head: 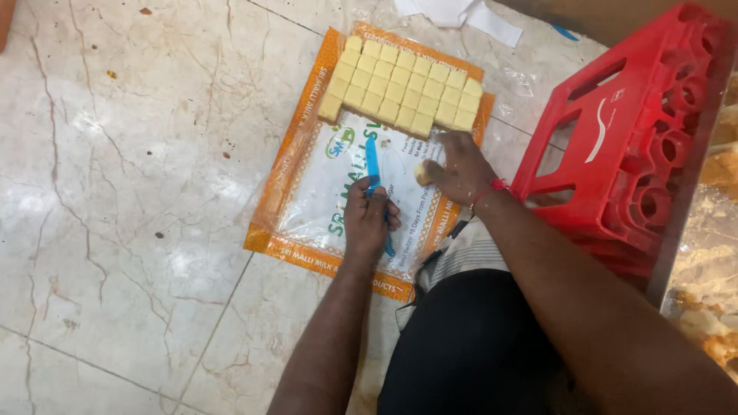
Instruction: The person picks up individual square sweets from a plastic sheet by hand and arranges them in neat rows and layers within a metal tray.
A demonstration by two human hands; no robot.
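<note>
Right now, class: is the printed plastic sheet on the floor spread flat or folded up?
Spread flat. The plastic sheet lies open on the floor, its orange border visible along the edges, with pale yellow cubes in rows on top.

sweets (403, 84) on sheet (307, 192), crate (630, 138) right

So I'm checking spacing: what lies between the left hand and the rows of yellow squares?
Head view: only bare printed plastic sheet and the blue tool's tip separate the left hand from the yellow squares.
</note>
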